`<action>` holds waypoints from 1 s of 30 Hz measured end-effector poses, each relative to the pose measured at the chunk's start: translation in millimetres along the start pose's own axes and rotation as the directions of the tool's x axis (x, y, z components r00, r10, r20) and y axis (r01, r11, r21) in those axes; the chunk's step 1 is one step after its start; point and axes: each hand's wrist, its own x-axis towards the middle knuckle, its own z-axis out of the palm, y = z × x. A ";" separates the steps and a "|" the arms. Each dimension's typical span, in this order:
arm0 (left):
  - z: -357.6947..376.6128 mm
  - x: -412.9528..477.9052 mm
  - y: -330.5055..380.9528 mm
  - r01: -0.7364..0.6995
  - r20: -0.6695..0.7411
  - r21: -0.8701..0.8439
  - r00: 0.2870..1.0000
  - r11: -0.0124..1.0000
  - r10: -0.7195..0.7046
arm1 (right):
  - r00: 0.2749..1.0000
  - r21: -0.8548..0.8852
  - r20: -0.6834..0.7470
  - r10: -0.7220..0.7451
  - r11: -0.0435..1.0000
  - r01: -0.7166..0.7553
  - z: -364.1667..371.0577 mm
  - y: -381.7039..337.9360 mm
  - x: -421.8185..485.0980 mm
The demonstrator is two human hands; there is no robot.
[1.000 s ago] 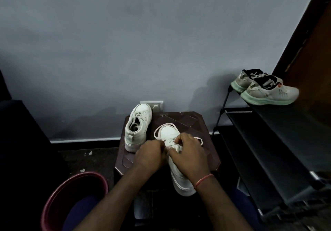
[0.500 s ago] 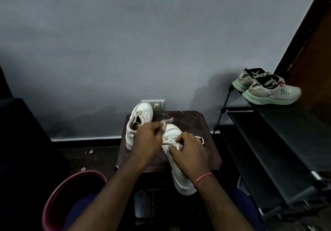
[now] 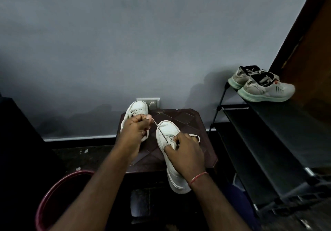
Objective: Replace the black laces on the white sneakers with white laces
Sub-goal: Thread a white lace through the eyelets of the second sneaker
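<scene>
A flat grey wall (image 3: 161,42) fills the space beyond both sets of fingers. Out past the right knuckles stands a dark shoe rack (image 3: 268,141), with a pair of grey, green-soled sneakers (image 3: 265,89) on its top shelf. Under the fingers is a small dark table (image 3: 188,121), and the rim of a red bucket (image 3: 40,216) shows outside the left forearm.

The near white sneaker (image 3: 168,128) lies on the table with its toe pointing away and its heel off the near edge. The right hand (image 3: 186,152) curls its fingers over the eyelet area and holds it. A second white sneaker (image 3: 138,107) sits behind the left hand (image 3: 138,128), partly covered by it.

The left thumb and fingers are closed in a pinch on a lace strand (image 3: 159,129). The strand runs taut from that pinch down to the eyelets at the right fingertips, and its colour is hard to tell. A flat white lace loop (image 3: 196,135) pokes out just beyond the right fingers. A red thread (image 3: 198,177) circles the right wrist.
</scene>
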 end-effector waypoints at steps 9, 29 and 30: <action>19.4 0.7 -21.7 0.163 0.050 -0.334 0.987 0.928 -0.155 | 0.998 0.038 0.036 0.042 0.998 -0.044 3.2 0.5 6.8; 4.6 9.4 -66.1 -0.361 0.297 0.846 0.930 0.392 0.215 | 0.875 0.170 0.467 -0.129 0.984 0.054 -29.6 43.2 73.7; 5.0 10.0 -65.2 -0.371 0.313 0.856 0.926 0.359 0.211 | 0.876 0.158 0.467 -0.121 0.986 0.051 -28.8 43.5 74.3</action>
